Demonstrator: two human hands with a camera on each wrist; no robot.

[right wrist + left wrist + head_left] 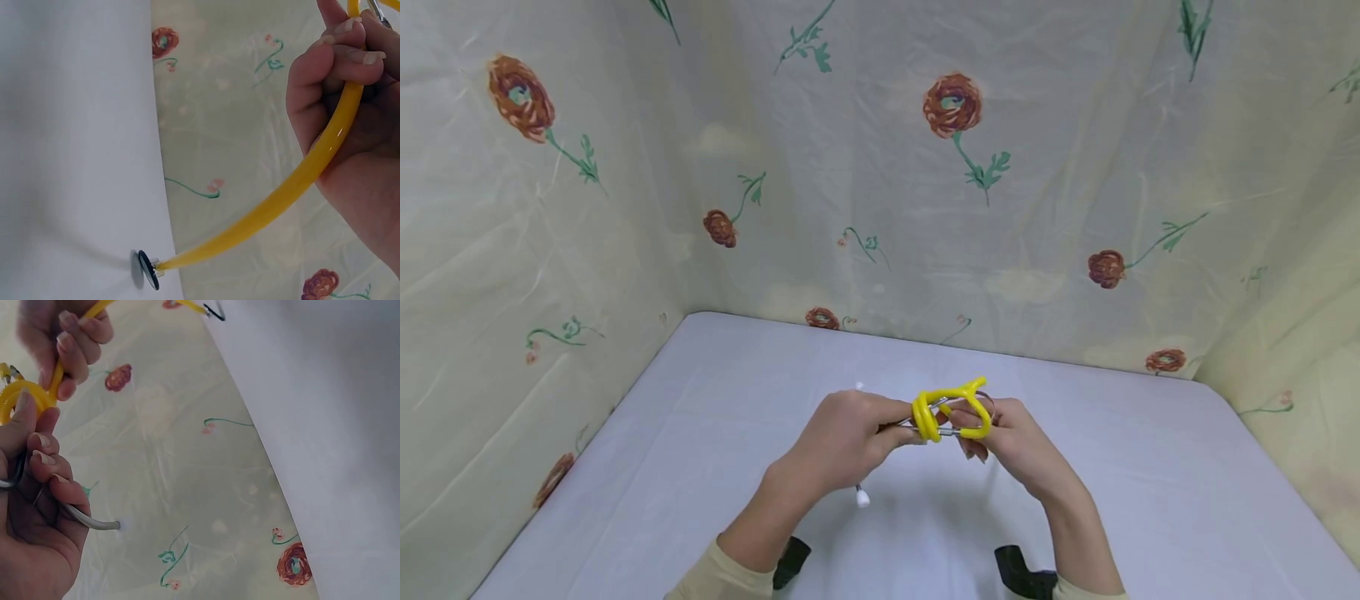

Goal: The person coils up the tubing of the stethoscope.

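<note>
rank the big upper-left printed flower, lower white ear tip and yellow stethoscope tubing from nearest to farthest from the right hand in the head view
1. Yellow stethoscope tubing, in the right hand's fingers.
2. Lower white ear tip, showing below the left hand.
3. Big printed flower, upper left.

The clothing that I see on this person is pale beige. The left sleeve (726, 575) ends above the wrist with a plain edge and soft folds. Of the right sleeve (1086, 591) only a narrow strip is visible, in the same beige. Beside the left sleeve there is a short black device (792, 562) with a blunt end; beside the right one, a second black device (1022, 575) is bent like an elbow. The left hand (850, 429) and the right hand (1018, 446) are bare, with rather long fingernails (374, 57).
</note>
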